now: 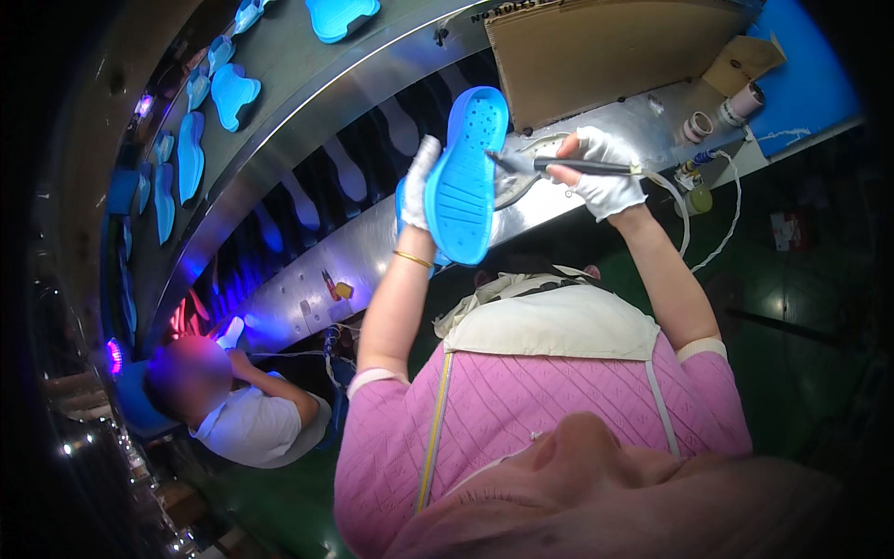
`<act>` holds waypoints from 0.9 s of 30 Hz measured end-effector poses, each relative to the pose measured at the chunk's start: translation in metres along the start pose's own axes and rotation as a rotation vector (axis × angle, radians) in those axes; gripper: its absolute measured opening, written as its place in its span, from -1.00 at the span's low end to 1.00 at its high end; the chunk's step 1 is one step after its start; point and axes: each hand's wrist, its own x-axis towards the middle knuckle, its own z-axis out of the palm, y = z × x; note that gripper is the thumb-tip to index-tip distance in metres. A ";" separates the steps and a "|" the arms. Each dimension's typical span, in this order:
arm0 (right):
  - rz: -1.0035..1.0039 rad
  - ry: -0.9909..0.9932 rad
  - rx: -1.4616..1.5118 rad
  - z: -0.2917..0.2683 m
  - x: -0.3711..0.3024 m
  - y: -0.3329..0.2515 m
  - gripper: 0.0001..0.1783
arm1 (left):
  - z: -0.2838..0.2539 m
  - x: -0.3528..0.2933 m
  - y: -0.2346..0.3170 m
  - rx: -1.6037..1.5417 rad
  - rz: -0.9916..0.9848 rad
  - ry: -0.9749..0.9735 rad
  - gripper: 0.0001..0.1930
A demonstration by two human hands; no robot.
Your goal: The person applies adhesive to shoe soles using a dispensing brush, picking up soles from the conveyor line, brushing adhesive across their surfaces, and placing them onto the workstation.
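Note:
A bright blue shoe sole (463,191), dotted with small holes at its toe end and ridged across the middle, stands tilted in front of me. My left hand (422,189), in a white glove, is closed around its left edge. More blue shows behind that hand, perhaps a second sole. In my right hand (603,174), also gloved with bare fingertips, is a dark-handled brush (529,163). Its bristle tip is at the sole's right edge; whether it touches, I cannot tell. Partly hidden behind the sole and brush lies a pale oval dish (551,144).
A metal bench (643,121) runs beneath my hands, with a cardboard sheet (596,61) along its back. Spools (742,102) stand at the right end. Blue soles (233,96) lie on a curved conveyor (279,70) at the far left. Another person (256,419) sits at lower left.

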 end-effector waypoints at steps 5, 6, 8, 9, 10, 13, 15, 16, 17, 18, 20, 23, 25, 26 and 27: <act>-0.092 0.214 -0.046 0.000 0.014 0.000 -0.82 | 0.008 0.016 -0.057 0.013 0.173 -0.195 -0.36; -0.066 0.275 0.095 0.002 0.021 -0.002 -0.83 | 0.014 0.019 -0.065 0.000 0.174 -0.263 -0.30; -0.077 0.312 -0.114 0.008 0.025 -0.008 -0.79 | 0.024 0.025 -0.075 0.004 0.123 -0.317 -0.18; -0.123 0.239 -0.268 0.011 0.024 -0.010 -0.79 | 0.028 0.026 -0.076 0.085 0.167 -0.192 -0.17; -0.154 0.147 -0.075 0.015 0.019 -0.013 -0.80 | 0.030 0.027 -0.076 0.140 0.201 -0.079 -0.15; -0.185 -0.004 -0.007 0.017 0.006 -0.018 -0.82 | 0.029 0.029 -0.072 0.021 0.252 -0.124 -0.18; 0.005 0.079 0.160 0.018 0.002 -0.018 -0.84 | 0.028 0.031 -0.070 0.051 0.339 0.026 -0.15; 0.009 0.169 0.126 0.020 0.002 -0.018 -0.85 | 0.027 0.031 -0.069 0.103 0.355 -0.013 -0.14; -0.090 0.149 -0.080 0.019 0.001 -0.018 -0.85 | 0.027 0.034 -0.068 0.108 0.334 -0.033 -0.13; -0.107 0.107 -0.200 0.021 0.001 -0.018 -0.81 | 0.028 0.035 -0.068 0.102 0.322 -0.070 -0.12; -0.412 0.008 -0.285 0.022 -0.002 -0.018 -0.78 | 0.032 0.041 -0.065 0.101 0.353 -0.155 -0.10; -0.084 -0.041 -0.223 0.023 -0.012 -0.018 -0.81 | 0.033 0.042 -0.060 0.084 0.360 -0.192 -0.08; -0.090 0.082 -0.203 0.025 -0.018 -0.015 -0.83 | 0.030 0.041 -0.056 0.075 0.370 -0.196 -0.10; -0.200 0.032 -0.273 0.024 -0.020 -0.014 -0.82 | 0.028 0.041 -0.054 0.078 0.382 -0.222 -0.10; -0.283 -0.010 -0.344 0.024 -0.023 -0.013 -0.82 | 0.026 0.042 -0.053 0.053 0.373 -0.235 -0.09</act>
